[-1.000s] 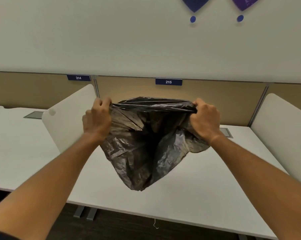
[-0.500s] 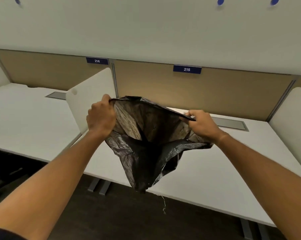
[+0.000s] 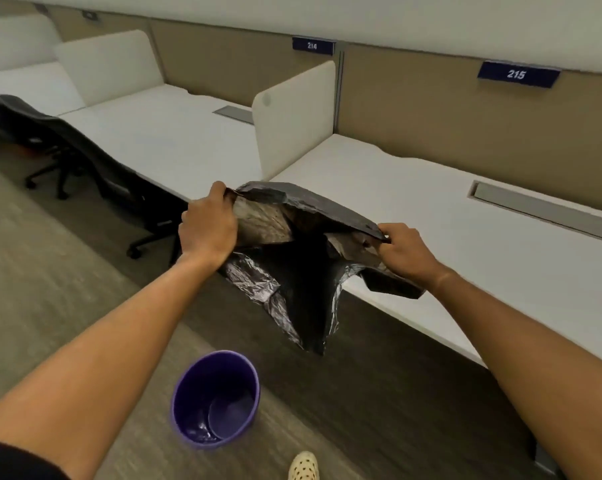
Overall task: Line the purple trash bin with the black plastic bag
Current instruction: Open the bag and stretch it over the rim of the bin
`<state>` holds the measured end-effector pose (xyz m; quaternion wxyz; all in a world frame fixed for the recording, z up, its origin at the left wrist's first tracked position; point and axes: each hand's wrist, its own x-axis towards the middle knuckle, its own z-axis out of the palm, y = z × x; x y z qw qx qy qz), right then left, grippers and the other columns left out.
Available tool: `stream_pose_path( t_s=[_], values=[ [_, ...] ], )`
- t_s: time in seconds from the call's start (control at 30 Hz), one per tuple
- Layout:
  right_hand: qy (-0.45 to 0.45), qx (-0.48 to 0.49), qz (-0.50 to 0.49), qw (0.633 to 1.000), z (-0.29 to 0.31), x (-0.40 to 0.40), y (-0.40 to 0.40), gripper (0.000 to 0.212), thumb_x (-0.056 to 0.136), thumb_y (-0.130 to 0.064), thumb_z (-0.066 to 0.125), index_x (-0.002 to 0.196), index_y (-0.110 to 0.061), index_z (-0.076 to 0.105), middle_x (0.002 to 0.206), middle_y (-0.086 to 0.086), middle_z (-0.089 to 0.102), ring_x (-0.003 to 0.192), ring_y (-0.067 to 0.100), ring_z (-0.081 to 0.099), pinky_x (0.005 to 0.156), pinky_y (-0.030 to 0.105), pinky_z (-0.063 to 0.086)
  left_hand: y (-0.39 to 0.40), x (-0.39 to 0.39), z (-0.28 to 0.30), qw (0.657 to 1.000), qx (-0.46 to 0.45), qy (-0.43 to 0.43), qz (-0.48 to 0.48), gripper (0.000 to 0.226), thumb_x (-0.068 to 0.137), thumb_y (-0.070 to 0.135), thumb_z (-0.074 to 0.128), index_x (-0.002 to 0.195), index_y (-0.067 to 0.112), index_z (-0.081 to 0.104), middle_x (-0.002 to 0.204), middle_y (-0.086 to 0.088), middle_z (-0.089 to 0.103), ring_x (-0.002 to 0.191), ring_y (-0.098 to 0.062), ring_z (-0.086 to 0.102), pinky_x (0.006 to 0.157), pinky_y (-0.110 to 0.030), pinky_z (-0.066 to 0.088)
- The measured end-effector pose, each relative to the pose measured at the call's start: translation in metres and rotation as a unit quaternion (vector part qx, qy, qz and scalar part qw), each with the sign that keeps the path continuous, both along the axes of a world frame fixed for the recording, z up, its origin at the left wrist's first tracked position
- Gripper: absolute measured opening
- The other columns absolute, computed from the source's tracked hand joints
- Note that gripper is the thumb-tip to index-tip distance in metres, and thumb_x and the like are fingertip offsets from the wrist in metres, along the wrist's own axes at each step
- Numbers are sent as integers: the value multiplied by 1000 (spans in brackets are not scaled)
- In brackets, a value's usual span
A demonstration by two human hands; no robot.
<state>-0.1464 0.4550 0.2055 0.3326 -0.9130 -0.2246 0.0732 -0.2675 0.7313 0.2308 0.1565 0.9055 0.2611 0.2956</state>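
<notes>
Now we have swung left and tipped our gaze down from the bench, so the purple trash bin shows on the floor below us, unlined, while left hand and right hand, each grip clamped on the rim, hold the black plastic bag spread open above it, ready, we judge, for lowering in.

"214" and "215" — white numerals on blue partition plates

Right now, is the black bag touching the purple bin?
Apart. The head view shows the black bag held up by both hands, its lowest tip hanging clear above the purple bin, with floor visible between.
</notes>
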Motion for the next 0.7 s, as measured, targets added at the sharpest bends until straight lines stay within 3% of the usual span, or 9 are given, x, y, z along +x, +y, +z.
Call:
stream_pose_path(
  t_s=[0.13,0.23,0.4,0.53,0.7],
  values=[
    [45,-6,50,998,-32,-37,38,19,92,-14,53,76,-14,65,72,7,65,68,27,57,60,34,43,16,-55,-32,998,-24,25,47,26,101,27,38,116,12,52,98,-28,63,92,-52,57,67,-44,35],
    [71,-15,73,995,-53,-59,65,27,94,-17,53,68,-24,57,67,0,60,61,19,53,54,29,39,30,-84,-60,997,-28,30,65,24,102,25,38,111,10,53,92,-25,64,88,-50,59,65,-41,33],
    [107,-26,108,988,-90,-90,112,22,98,-21,51,81,-16,64,64,-4,58,57,16,52,51,27,36,55,-118,-107,993,-57,45,89,19,101,21,38,103,9,53,74,-10,51,73,-38,57,60,-40,33],
    [136,-45,109,984,-130,-109,151,28,98,-32,51,83,-13,66,65,0,63,60,19,57,57,31,42,84,-138,-149,988,-92,61,107,20,100,23,39,103,9,53,80,-21,62,78,-46,60,60,-40,35],
    [176,-82,98,976,-190,-135,203,36,98,-33,52,64,-21,51,57,-5,54,59,18,52,58,33,37,125,-163,-211,977,-131,101,134,20,101,23,41,106,8,53,85,-22,65,80,-42,62,60,-40,39]
  ],
)
